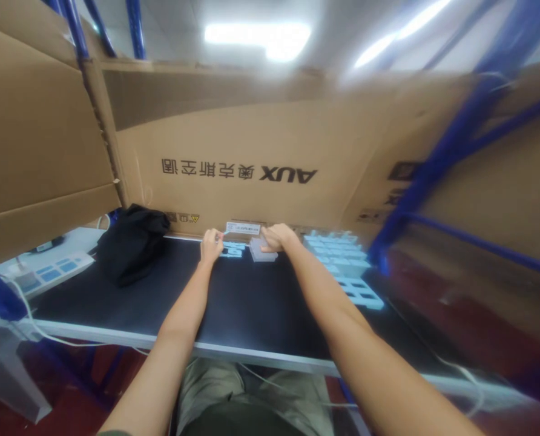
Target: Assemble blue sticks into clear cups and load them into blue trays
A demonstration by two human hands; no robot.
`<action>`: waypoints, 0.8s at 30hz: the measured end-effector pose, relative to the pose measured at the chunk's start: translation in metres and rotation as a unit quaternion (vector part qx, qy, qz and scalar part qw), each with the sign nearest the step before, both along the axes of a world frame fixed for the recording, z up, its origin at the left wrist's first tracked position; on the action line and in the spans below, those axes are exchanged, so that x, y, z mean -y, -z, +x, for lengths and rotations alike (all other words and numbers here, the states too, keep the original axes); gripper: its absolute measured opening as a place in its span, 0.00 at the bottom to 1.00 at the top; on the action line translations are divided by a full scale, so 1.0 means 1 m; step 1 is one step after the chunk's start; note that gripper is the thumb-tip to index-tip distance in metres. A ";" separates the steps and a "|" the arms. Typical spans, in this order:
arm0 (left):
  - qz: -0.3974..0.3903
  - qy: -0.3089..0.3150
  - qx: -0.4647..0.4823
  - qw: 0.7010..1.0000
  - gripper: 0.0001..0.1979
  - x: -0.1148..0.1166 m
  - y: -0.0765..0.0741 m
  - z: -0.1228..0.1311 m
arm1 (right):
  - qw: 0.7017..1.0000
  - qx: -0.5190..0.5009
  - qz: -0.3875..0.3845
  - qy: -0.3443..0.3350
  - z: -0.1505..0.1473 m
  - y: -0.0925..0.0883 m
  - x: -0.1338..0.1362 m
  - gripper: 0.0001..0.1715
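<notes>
Both arms reach to the far side of a black-topped table. My left hand (212, 245) is closed in a pinch on a small light-blue piece, beside several light-blue pieces (233, 249) lying on the table. My right hand (279, 237) is closed at a translucent pale box (263, 251), its fingers over the box's upper right part. Behind the hands, a white label strip (243, 227) with dark print stands against the cardboard. To the right of my right hand are stacked light-blue trays (338, 251).
Black cloth (134, 242) lies at the left, near a white panel with blue squares (59, 271). A large cardboard wall (233, 139) stands behind the table (252, 315). Blue metal posts (437, 157) rise at the right. White cables hang along the front edge.
</notes>
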State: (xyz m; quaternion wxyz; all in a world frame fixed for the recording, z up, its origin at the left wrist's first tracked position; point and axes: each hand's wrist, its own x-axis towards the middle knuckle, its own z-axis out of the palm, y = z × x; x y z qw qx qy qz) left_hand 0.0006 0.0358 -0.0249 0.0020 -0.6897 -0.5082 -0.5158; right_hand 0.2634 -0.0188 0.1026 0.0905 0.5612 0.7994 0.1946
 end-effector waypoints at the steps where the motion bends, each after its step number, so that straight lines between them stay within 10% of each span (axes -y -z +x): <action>1: -0.001 -0.007 -0.002 1.000 0.07 0.003 -0.001 0.000 | 1.000 -0.003 -0.009 -0.012 0.001 0.005 0.004 0.38; 17: -0.071 0.052 -0.104 0.991 0.10 0.017 -0.009 0.005 | 0.987 -0.108 0.051 -0.104 -0.007 0.080 0.048 0.30; 24: -0.109 -0.060 0.032 0.992 0.12 0.008 -0.014 -0.006 | 0.989 -0.118 0.079 -0.050 -0.003 0.094 0.064 0.45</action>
